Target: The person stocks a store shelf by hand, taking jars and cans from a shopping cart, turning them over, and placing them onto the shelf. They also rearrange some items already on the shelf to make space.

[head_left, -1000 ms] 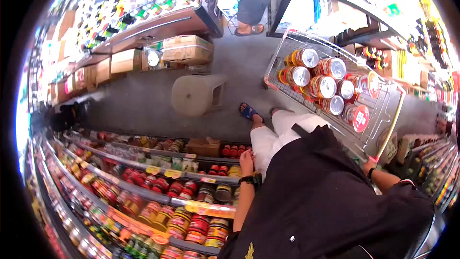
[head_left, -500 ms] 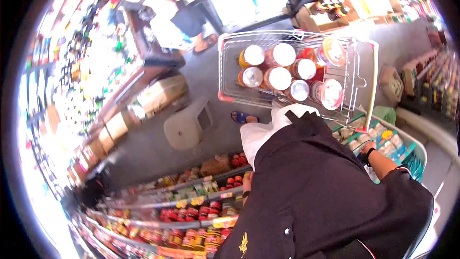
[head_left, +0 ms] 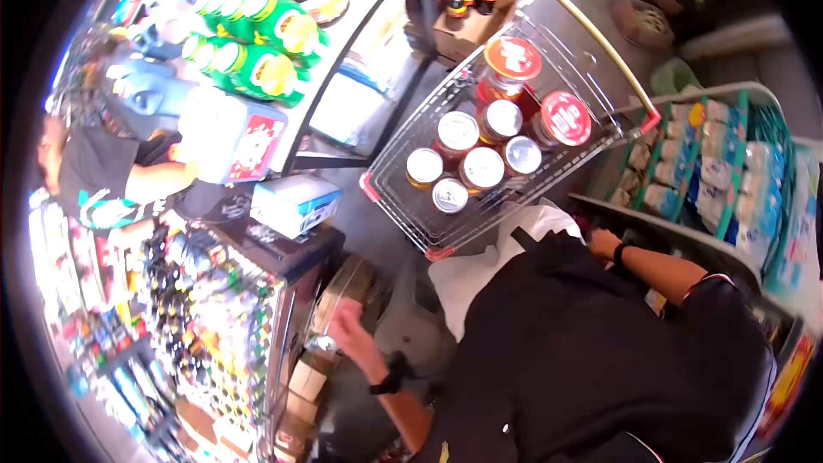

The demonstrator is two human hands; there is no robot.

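Note:
My left hand (head_left: 354, 336), a dark band on its wrist, is raised at the lower centre, over the floor beside a shelf. It is a little blurred; its fingers look loosely apart and hold nothing. My right hand (head_left: 603, 244), also with a dark wristband, is by my right side, close to the shopping cart's lower edge; its fingertips are hidden. The wire cart (head_left: 411, 221) stands in front of me, its yellow handle (head_left: 607, 45) at the upper right. Inside are several large jars, some with white lids (head_left: 483, 168) and some with red lids (head_left: 565, 118).
A person (head_left: 103, 163) in dark clothes is at the left behind a counter. Green bottles (head_left: 257, 69) lie on the table above. A grey stool (head_left: 410, 330) stands beside my legs. A bin of packed goods (head_left: 677, 163) is at the right; cardboard boxes (head_left: 304, 386) line the shelf foot.
The view has turned: the cart now stands slanted and the counter, green bottles and another person show at the left. My left hand has risen away from the shelf of jars.

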